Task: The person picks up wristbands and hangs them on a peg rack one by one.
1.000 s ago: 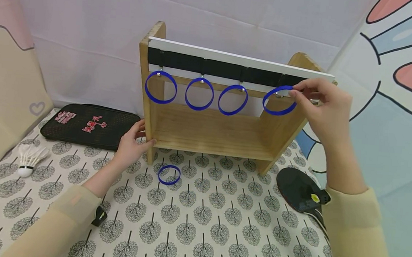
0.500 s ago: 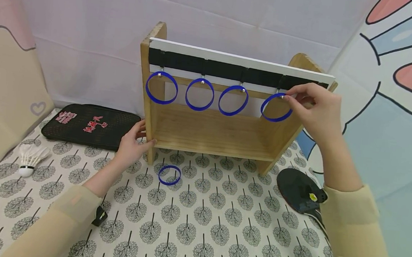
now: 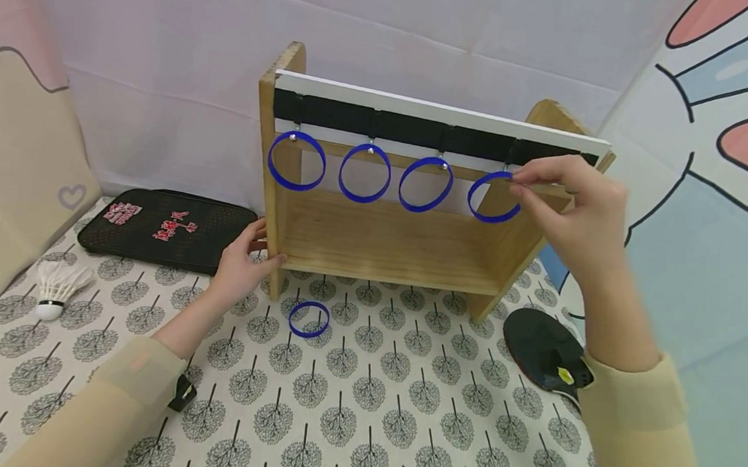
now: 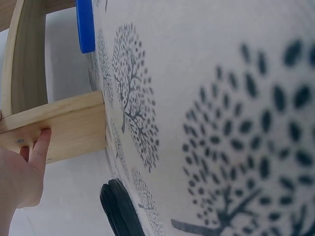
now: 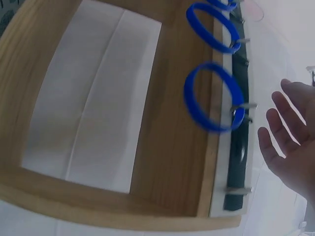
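My left hand [image 3: 239, 270] grips the left side panel of a wooden rack [image 3: 387, 238], thumb at its front edge. In the left wrist view, fingers lie against the panel's outer face [image 4: 74, 135]. My right hand [image 3: 577, 205] is raised at the rack's upper right, thumb and index tips overlapping the edge of a blue ring [image 3: 490, 217] in the head view. The right wrist view shows that ring [image 5: 197, 110], blurred, hanging on a hook, and the right hand [image 5: 295, 128] with fingers spread apart from it. More blue rings [image 3: 363, 200] hang to its left.
One blue ring [image 3: 307, 334] lies on the tree-patterned cloth [image 3: 352, 422] before the rack. A black case [image 3: 142, 244] and a shuttlecock [image 3: 56, 289] are at left, a black table-tennis paddle [image 3: 533, 341] at right. A hook [image 5: 238, 191] at the rack's end holds no ring.
The right hand first moved left with the ring to the hook, then shifted slightly right. The ring has moved a little left and lower. The left hand keeps its place on the rack.
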A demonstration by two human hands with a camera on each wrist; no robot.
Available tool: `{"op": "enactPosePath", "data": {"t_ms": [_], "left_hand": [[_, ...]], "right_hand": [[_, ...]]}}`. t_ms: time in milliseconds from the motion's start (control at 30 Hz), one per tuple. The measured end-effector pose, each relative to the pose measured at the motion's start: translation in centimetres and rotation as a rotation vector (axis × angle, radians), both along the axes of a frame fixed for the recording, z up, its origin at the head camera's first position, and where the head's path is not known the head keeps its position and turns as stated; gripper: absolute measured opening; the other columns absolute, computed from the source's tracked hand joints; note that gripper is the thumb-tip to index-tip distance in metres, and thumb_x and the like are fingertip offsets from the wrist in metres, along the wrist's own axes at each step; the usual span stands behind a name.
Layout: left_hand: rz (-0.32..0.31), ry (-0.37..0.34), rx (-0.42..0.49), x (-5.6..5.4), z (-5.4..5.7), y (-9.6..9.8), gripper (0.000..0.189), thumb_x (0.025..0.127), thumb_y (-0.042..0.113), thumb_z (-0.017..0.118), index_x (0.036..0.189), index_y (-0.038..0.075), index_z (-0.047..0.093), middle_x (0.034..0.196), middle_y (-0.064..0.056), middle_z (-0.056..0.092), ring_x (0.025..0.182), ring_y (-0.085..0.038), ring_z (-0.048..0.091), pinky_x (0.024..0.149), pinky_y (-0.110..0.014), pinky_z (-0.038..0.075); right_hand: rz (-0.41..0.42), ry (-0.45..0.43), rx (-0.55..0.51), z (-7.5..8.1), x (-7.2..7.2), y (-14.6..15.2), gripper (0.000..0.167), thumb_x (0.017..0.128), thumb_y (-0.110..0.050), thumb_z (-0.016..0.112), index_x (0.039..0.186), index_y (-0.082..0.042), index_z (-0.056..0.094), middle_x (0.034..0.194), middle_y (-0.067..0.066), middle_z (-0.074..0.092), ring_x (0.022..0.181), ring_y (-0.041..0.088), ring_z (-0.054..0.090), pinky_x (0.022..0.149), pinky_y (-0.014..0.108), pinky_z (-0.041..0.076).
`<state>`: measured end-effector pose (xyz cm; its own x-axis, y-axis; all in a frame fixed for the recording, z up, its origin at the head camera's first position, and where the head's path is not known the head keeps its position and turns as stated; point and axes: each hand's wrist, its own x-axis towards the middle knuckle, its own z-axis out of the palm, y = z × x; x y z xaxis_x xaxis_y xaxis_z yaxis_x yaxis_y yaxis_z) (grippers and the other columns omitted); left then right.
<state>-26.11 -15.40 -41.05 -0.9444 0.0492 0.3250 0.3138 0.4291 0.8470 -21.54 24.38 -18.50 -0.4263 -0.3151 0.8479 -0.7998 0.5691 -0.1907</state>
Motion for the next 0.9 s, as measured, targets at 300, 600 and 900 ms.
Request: {"op": "enactPosePath", "data": {"t_ms": [300, 600, 900], "left_hand": [[-0.009, -0.009, 0.009, -0.1, -0.2, 0.0, 0.069, 0.089, 0.021, 0.066, 0.148, 0.019, 0.031, 0.134, -0.017, 0.047, 0.118, -0.037, 0.051, 0.083, -0.051, 0.052], [0.000, 0.005, 0.007, -0.1, -0.1, 0.1, 0.070, 0.088, 0.020, 0.067, 0.148, 0.019, 0.031, 0.134, -0.016, 0.048, 0.116, -0.035, 0.053, 0.081, -0.050, 0.054], [0.003, 0.005, -0.005, 0.1, 0.1, 0.1, 0.069, 0.088, 0.019, 0.067, 0.148, 0.018, 0.031, 0.133, -0.017, 0.048, 0.116, -0.036, 0.053, 0.083, -0.051, 0.052]], "right_hand": [[0.226, -0.080, 0.020, -1.4, 1.6, -2.8, 0.025, 0.066, 0.018, 0.074, 0.084, 0.001, 0.070, 0.087, 0.011, 0.070, 0.094, 0.009, 0.063, 0.087, 0.023, 0.049], [0.304, -0.106, 0.123, -4.7, 2.0, -5.4, 0.023, 0.072, 0.007, 0.075, 0.093, -0.003, 0.071, 0.097, 0.008, 0.070, 0.099, 0.015, 0.061, 0.093, 0.027, 0.047], [0.314, -0.153, 0.136, -9.2, 1.6, -8.3, 0.025, 0.074, 0.000, 0.076, 0.097, -0.007, 0.070, 0.101, 0.004, 0.069, 0.098, 0.018, 0.061, 0.090, 0.027, 0.049]]}}
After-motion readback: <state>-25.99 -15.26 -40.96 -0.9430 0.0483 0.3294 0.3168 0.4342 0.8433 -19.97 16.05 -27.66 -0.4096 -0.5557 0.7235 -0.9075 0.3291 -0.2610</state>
